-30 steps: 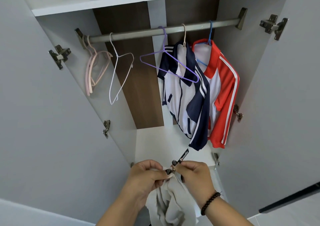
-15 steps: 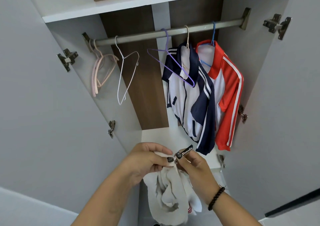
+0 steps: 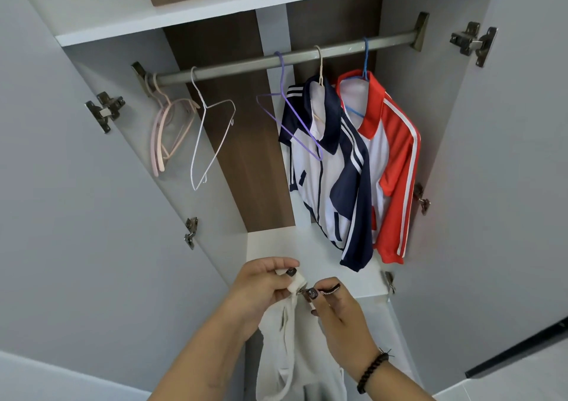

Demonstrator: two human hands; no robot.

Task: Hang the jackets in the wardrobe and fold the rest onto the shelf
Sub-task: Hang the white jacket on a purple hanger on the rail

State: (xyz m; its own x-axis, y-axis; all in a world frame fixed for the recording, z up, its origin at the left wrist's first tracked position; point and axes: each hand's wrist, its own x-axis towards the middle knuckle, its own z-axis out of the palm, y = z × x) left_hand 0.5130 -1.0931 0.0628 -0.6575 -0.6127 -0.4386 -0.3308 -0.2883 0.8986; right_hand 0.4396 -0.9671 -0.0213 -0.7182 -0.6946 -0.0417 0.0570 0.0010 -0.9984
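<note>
A pale cream garment (image 3: 295, 357) hangs down in front of the open wardrobe, held at its top edge. My left hand (image 3: 261, 290) pinches the fabric's top corner. My right hand (image 3: 338, 311) pinches the garment's black zipper pull (image 3: 327, 291) right beside it. On the rail (image 3: 276, 59) hang a navy-and-white jacket (image 3: 332, 179) and a red-and-white jacket (image 3: 390, 167). Empty hangers sit further left: a purple one (image 3: 289, 118), a white wire one (image 3: 209, 142) and pink ones (image 3: 166, 130).
Both grey wardrobe doors (image 3: 76, 216) stand open at either side, with metal hinges (image 3: 106, 110) sticking out. A white shelf (image 3: 307, 253) lies below the hanging jackets, and another white shelf (image 3: 215, 13) runs above the rail.
The view has moved slightly closer to the wardrobe. My hands have parted a little, with the right hand drawing the zipper pull to the right of the left hand.
</note>
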